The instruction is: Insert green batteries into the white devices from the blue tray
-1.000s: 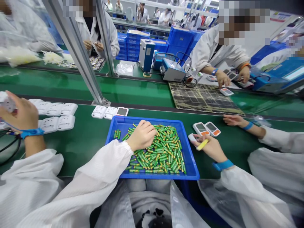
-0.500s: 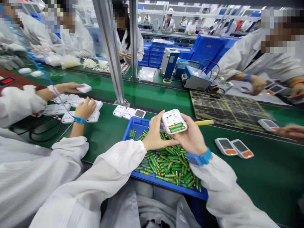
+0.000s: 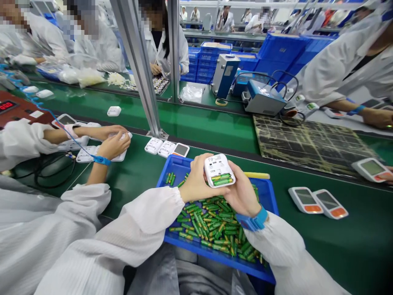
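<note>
Between both hands, above the tray, is a small white electronic device point(image 3: 220, 170), its back facing me. Green batteries point(image 3: 222, 179) lie side by side in its open compartment. My left hand point(image 3: 195, 178) grips the device's left side, thumb stretched beneath the lower edge. Around the right side and underneath curls my right hand point(image 3: 244, 191), with a blue band on that wrist. Below them a blue tray point(image 3: 221, 257) is strewn with loose green batteries point(image 3: 211, 223). A yellow stick-like thing point(image 3: 256, 175) shows behind my right hand, resting across the tray's far edge.
Two devices with screens point(image 3: 305, 200) lie overlapping to the right. Several white devices point(image 3: 153, 145) line the belt edge beyond the tray. A co-worker's hands point(image 3: 115, 143) handle devices at left. A metal post point(image 3: 138, 73) rises ahead; a patterned dark board point(image 3: 307, 143) lies right.
My left fingers have closed in on the device, which sits slightly lower and farther left in view. The left co-worker's hands have come together, and a white device now lies on the belt beyond them.
</note>
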Available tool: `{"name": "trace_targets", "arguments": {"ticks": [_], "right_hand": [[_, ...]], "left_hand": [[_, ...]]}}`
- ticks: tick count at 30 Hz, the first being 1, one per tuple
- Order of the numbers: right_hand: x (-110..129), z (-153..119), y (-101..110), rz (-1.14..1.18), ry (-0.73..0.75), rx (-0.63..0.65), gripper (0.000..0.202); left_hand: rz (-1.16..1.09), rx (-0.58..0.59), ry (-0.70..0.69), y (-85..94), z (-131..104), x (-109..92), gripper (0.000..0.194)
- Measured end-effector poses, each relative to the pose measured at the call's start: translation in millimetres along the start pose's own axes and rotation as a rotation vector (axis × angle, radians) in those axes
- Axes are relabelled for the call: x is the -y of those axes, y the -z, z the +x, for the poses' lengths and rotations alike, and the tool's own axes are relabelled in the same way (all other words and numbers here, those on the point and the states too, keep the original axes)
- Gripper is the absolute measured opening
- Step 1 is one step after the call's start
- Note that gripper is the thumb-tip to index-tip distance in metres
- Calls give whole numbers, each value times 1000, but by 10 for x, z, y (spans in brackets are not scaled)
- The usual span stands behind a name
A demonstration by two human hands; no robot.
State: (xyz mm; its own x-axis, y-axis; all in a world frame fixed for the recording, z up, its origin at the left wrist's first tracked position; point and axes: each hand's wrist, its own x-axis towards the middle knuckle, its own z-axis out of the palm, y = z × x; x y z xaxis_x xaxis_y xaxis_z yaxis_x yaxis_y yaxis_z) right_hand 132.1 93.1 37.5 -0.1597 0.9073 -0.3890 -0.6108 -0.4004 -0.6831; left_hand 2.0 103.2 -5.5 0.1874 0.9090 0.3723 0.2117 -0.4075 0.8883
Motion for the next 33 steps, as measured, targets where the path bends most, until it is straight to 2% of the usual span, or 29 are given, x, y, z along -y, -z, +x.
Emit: {"name": "trace_targets", "arguments": {"ticks": [3, 6, 10, 12, 16, 19, 22, 28, 33], "right_hand": [[-25, 15, 12, -41, 3, 1, 28], [-34, 53, 105, -164, 59, -60, 31], [27, 143, 245, -281, 305, -228, 42], [78, 174, 278, -286, 424, -252, 39], [135, 145, 259, -242, 566, -200, 24], [113, 60, 222, -249, 623, -128, 35], [53, -19, 204, -327, 592, -52, 41], [-50, -75, 199, -543, 603, -28, 47], [-37, -90, 192, -543, 610, 22, 47]], "left_hand": [[64, -62, -10, 6, -6, -62, 83], [159, -117, -44, 16, -9, -111, 78], [289, -103, -98, 27, -12, -114, 79], [311, -88, -121, 31, -14, -93, 79], [294, -52, -160, 30, -14, -51, 82], [325, 20, -101, 29, -9, -42, 81], [364, 73, -52, 32, -6, -43, 83], [427, 96, -92, 41, -14, -28, 78], [433, 94, -126, 46, -13, -39, 73]]}}
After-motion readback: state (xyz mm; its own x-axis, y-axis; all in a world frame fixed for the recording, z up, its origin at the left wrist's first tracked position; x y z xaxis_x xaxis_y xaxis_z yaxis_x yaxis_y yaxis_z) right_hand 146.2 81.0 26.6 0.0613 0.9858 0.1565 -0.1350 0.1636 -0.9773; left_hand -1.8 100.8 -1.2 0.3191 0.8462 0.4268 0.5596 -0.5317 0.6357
